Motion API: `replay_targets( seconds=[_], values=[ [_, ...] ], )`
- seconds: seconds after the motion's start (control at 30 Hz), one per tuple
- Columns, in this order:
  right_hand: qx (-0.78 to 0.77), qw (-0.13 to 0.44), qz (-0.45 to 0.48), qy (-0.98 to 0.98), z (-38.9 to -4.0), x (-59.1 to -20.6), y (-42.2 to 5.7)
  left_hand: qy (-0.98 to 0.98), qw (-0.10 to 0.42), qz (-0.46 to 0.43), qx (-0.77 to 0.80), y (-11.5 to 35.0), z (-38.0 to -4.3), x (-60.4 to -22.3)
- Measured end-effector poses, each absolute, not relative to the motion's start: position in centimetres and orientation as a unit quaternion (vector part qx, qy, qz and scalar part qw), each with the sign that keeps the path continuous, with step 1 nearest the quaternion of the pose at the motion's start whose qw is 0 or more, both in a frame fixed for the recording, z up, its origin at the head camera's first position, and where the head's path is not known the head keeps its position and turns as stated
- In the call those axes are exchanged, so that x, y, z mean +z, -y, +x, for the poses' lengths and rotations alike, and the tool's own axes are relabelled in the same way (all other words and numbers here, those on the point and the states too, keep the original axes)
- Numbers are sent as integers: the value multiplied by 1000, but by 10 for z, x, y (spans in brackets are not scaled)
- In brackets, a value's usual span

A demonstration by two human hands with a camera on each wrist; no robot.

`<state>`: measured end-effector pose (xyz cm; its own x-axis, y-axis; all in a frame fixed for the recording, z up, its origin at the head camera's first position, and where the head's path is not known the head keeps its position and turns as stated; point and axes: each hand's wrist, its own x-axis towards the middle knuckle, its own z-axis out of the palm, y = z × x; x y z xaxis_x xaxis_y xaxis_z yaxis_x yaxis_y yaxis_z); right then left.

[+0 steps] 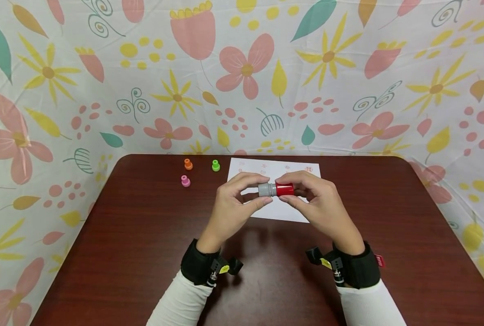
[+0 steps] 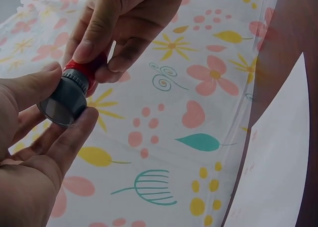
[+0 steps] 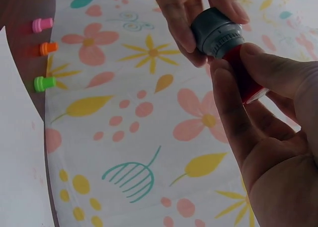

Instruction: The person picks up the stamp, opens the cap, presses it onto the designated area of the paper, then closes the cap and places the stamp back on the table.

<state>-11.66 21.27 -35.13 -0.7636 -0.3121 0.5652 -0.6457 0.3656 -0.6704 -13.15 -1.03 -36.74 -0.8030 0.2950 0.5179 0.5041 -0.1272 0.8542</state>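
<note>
Both hands meet over the sheet of paper (image 1: 280, 209), holding a small round stamp (image 1: 284, 189) sideways between them. Its body is glossy red, and a grey cap (image 1: 265, 189) with a ribbed collar covers its left end. My left hand (image 1: 228, 206) pinches the grey cap between thumb and fingers. On the red end, my right hand (image 1: 325, 206) grips with thumb and fingertips. In the left wrist view the cap's flat round end (image 2: 59, 110) faces the camera. Cap and body sit joined in line.
Faint reddish stamp prints run along the paper's far part, with a denser print (image 1: 309, 169) at its right corner. Left of the paper stand three small stampers: orange (image 1: 188, 164), green (image 1: 215, 165) and pink (image 1: 185, 181). A flower-patterned cloth (image 1: 246, 113) hangs behind the brown table (image 1: 144, 253).
</note>
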Motion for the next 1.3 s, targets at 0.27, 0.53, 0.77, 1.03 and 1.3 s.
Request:
replay_targets(
  seconds=[0.27,0.53,0.77,1.03,1.3],
  values=[
    [480,189,294,805,-117,-353,-212,656,70,-299,-690,11,-131,-367],
    [468,211,275,813,-116,-350,-220,677,115,-287,-668,18,-134,-366],
    [449,259,206,830,-113,-340,-249,683,191,-253,-658,59,-144,-356],
    [440,252,208,836,-116,-341,-249,700,196,-255,-637,64,-147,-358],
    [423,240,207,849,-118,-345,-246,728,193,-235,-615,64,-148,-363]
  ],
)
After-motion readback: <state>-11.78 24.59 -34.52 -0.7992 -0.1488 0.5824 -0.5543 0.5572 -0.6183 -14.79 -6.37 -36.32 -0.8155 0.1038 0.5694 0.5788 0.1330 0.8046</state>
